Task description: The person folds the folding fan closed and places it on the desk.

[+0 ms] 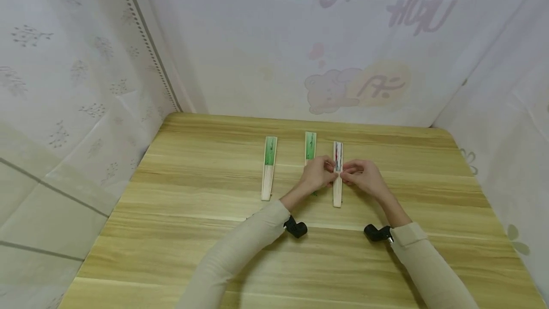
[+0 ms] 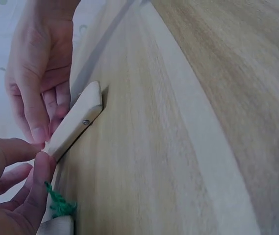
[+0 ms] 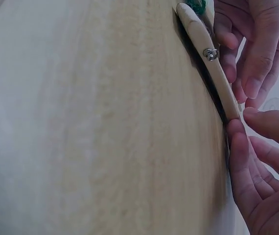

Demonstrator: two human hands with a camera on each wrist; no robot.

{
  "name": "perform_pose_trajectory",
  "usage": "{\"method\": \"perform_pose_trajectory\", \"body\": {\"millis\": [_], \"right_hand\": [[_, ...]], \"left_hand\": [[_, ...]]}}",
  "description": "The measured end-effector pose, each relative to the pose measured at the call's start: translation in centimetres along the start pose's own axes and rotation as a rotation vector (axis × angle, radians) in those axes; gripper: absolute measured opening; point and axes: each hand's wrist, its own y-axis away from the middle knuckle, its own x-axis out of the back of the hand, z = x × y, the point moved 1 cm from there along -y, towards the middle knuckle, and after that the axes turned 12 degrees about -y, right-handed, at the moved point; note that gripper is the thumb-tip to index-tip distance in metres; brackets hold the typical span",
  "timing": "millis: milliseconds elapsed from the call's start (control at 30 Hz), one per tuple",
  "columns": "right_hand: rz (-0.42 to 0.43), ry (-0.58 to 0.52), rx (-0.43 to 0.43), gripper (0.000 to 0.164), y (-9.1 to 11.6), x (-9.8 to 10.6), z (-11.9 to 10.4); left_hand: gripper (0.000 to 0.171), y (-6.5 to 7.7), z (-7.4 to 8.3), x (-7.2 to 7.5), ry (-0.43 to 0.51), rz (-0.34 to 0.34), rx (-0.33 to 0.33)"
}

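Note:
A folded folding fan [image 1: 338, 194] lies nearly upright in the head view, with bare pale wooden ribs below and a white, red and dark patterned part above. My left hand [image 1: 316, 174] holds its left edge near mid-length with thumb and fingers. Opposite, my right hand [image 1: 364, 176] pinches the right edge. In the left wrist view the fan [image 2: 83, 115] shows its rounded end and a metal rivet. The right wrist view shows the same rivet end of the fan [image 3: 218, 73], with a dark shadow along its side. My fingers hide the fan's middle.
A green folded fan [image 1: 310, 143] lies just left, partly under my left hand and forearm. Farther left is another green folded fan [image 1: 269, 166]. A green cord [image 2: 61, 203] shows by my left fingers. The wooden table [image 1: 193, 166] meets fabric-covered walls behind.

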Motion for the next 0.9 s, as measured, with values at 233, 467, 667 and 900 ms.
{"method": "perform_pose_trajectory", "body": {"millis": [233, 467, 667, 900], "right_hand": [[-0.010, -0.041, 0.019, 0.033, 0.3, 0.5, -0.2], [-0.021, -0.062, 0.029, 0.030, 0.4, 0.6, -0.3], [-0.031, -0.099, 0.054, 0.030, 0.6, 0.5, -0.1], [-0.041, -0.012, 0.127, 0.029, 1.9, 1.1, -0.5]], "left_hand": [[0.021, -0.1, -0.2, 0.2, -0.047, 0.000, -0.033], [0.022, -0.2, -0.8, 0.5, 0.005, -0.027, -0.065], [0.024, 0.3, -1.8, 2.1, 0.047, -0.054, -0.128], [0.026, 3.9, -4.0, 7.8, 0.116, -0.069, -0.274]]}}
